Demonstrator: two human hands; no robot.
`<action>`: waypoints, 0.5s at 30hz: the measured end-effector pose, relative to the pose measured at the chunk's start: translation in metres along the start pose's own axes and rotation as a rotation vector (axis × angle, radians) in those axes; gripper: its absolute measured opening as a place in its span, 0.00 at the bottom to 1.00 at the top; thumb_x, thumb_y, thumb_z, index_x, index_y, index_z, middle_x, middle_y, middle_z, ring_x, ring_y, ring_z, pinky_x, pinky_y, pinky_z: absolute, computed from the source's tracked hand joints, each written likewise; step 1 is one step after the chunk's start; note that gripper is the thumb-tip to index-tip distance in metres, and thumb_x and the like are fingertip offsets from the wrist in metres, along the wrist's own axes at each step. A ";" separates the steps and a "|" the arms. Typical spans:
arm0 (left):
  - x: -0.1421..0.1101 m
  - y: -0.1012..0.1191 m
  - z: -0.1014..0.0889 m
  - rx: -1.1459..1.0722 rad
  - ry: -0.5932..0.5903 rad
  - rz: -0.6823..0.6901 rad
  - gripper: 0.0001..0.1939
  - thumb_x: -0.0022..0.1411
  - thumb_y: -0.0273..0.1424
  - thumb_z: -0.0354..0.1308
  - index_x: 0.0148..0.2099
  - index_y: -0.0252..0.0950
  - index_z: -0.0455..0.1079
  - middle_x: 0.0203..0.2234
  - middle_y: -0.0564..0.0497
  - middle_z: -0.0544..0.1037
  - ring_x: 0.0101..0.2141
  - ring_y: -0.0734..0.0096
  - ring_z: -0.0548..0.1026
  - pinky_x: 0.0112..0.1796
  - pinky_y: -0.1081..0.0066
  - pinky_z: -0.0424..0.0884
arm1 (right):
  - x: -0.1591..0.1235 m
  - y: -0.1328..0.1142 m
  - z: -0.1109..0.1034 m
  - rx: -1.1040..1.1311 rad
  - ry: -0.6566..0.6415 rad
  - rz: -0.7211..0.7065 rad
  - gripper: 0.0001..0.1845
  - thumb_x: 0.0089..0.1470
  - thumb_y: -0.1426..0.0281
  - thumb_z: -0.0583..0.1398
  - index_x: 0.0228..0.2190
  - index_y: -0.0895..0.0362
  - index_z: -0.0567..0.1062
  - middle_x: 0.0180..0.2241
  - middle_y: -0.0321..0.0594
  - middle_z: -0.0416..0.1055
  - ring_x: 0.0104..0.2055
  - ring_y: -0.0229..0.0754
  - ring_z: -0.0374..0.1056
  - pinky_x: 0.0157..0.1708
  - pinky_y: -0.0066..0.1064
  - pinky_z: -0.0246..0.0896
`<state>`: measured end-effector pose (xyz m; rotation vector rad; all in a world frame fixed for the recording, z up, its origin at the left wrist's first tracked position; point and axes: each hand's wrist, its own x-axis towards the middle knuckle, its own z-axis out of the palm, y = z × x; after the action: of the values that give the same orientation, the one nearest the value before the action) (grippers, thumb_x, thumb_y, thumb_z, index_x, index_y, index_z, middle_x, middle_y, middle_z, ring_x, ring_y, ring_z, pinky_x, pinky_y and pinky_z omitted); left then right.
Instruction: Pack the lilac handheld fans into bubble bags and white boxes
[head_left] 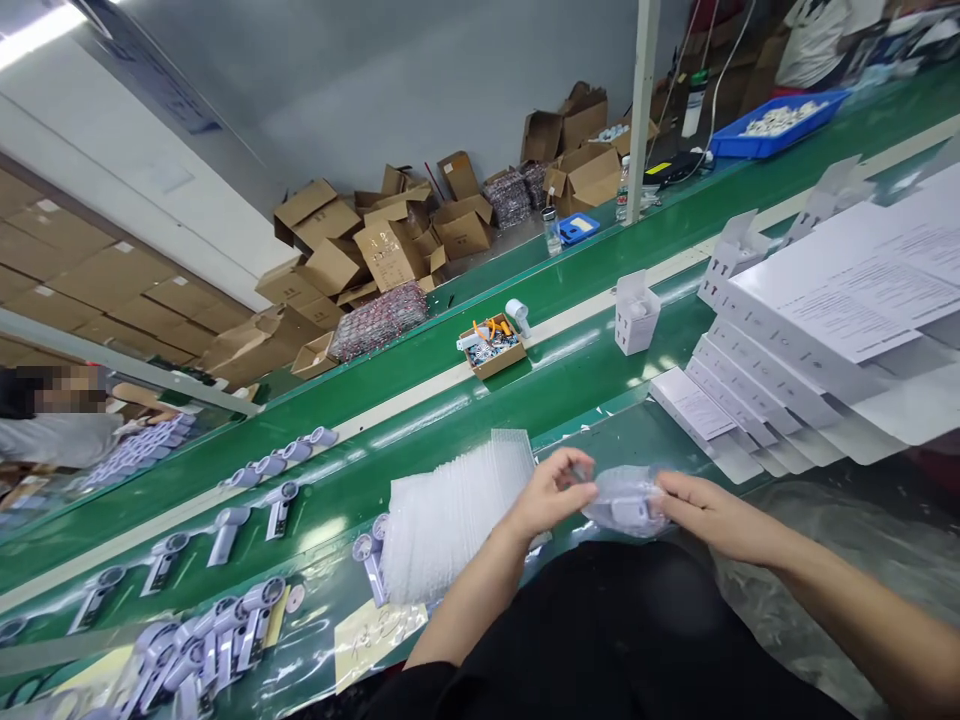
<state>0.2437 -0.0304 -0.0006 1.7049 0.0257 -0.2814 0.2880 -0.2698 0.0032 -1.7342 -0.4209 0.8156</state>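
In front of my body is a lilac handheld fan (632,510) inside a clear plastic bag (619,485). My right hand (701,508) grips the bag's right end, thumb on top. At the left end, my left hand (553,490) has its fingers curled and its thumb against the plastic. Beside my left forearm leans a thick row of white bubble bags (457,520). Partly hidden at its left side are more lilac fans (369,560). A paper with handwriting (375,635) lies in front of the row.
White boxes and printed sheets (847,290) are stacked at right. An open white box (637,315) stands on the green conveyor (420,430), beyond it a small carton (499,360) of parts. Several fans (225,535) line the left; others lie piled (217,640). A person (60,425) sits far left.
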 end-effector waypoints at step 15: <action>0.007 -0.060 0.034 0.550 0.240 0.083 0.09 0.61 0.33 0.49 0.33 0.34 0.67 0.28 0.52 0.70 0.32 0.70 0.68 0.38 0.69 0.66 | 0.055 0.059 0.028 0.810 0.545 0.145 0.23 0.41 0.57 0.66 0.35 0.53 0.64 0.28 0.34 0.70 0.28 0.38 0.70 0.34 0.36 0.69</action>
<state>0.2341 -0.0551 -0.0642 2.2729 0.0585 -0.0154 0.2990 -0.2337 -0.0732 -1.1453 0.3728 0.4724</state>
